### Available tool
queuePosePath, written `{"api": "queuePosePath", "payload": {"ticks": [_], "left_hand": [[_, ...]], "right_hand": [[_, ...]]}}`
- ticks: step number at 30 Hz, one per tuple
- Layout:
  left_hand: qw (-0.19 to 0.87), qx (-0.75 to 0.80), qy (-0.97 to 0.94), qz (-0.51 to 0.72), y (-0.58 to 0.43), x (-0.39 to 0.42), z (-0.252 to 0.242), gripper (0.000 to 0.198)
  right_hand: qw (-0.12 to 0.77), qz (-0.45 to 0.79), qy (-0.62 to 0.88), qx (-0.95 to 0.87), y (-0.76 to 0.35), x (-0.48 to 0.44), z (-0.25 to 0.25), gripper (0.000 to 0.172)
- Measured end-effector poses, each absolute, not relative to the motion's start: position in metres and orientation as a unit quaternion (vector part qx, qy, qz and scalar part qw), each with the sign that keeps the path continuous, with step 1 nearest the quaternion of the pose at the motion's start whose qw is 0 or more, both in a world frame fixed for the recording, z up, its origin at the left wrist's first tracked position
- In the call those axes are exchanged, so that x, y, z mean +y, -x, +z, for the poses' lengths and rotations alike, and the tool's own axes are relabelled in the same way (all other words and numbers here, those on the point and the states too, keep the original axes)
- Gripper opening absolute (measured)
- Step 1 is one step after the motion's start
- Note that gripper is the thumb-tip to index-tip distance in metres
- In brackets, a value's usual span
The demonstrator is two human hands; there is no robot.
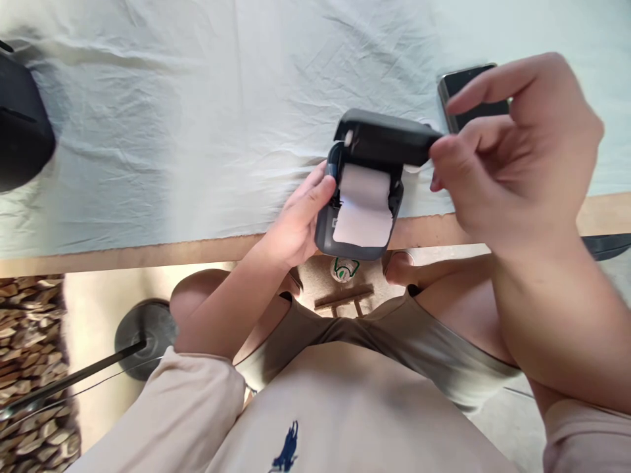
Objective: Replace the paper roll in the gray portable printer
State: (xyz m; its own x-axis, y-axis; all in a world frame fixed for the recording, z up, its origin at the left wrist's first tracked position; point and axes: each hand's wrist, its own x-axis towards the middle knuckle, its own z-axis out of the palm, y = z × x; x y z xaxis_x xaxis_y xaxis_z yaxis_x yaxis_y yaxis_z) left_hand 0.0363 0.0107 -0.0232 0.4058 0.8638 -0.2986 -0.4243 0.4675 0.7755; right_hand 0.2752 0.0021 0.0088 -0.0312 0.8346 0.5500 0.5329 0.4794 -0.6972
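A small dark label printer [323, 233] is held over the table's front edge, its lid [384, 138] raised. White paper [365, 220] from the roll inside lies across the printer's front. My left hand [300, 213] wraps round the printer's left side, thumb on its rim. At the lid's right corner, the thumb and a finger of my right hand [527, 144] are closed on the lid, while the index finger is held off it. Some of the fingertips are hidden behind the lid.
A phone [461, 80] lies on the pale cloth [221, 118], partly behind my right hand. A black case-like object [22, 125] sits at the far left. Below are a round stand base [142, 328], stacked firewood [29, 335] and a bottle [344, 270] on the floor.
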Motion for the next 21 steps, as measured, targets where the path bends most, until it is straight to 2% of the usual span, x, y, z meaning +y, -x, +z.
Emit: {"api": "queuePosePath", "payload": {"ticks": [2,4,6,9,10,13,15,17,19,21], "left_hand": [[0.774,0.366,-0.327,0.4,-0.034,0.01,-0.024,0.032],[0.775,0.368,-0.33,0.395,-0.033,0.009,-0.025,0.035],[0.775,0.364,-0.323,0.403,-0.033,0.01,-0.025,0.029],[0.777,0.343,-0.321,0.419,-0.034,0.01,-0.025,0.022],[0.777,0.339,-0.322,0.421,-0.034,0.01,-0.025,0.022],[0.782,0.341,-0.324,0.41,-0.033,0.008,-0.025,0.033],[0.788,0.346,-0.32,0.396,-0.031,0.007,-0.026,0.045],[0.791,0.353,-0.317,0.386,-0.03,0.007,-0.025,0.051],[0.79,0.356,-0.318,0.384,-0.03,0.006,-0.023,0.045],[0.789,0.351,-0.319,0.391,-0.033,0.004,-0.017,0.031]], "right_hand": [[0.562,0.174,0.481,-0.65,-0.269,0.005,0.007,0.056],[0.576,0.186,0.485,-0.631,-0.266,0.006,0.005,0.067],[0.544,0.193,0.487,-0.655,-0.266,0.007,0.005,0.058],[0.428,0.166,0.488,-0.743,-0.269,0.004,0.006,0.016],[0.376,0.147,0.488,-0.774,-0.271,0.002,0.006,0.01],[0.264,0.089,0.489,-0.827,-0.273,-0.002,0.004,0.026],[0.25,0.064,0.494,-0.83,-0.273,-0.003,0.001,0.036],[0.246,0.047,0.501,-0.828,-0.271,-0.004,0.0,0.038],[0.232,0.038,0.51,-0.827,-0.269,-0.004,0.002,0.038],[0.217,0.035,0.525,-0.822,-0.266,-0.005,0.008,0.038]]}}
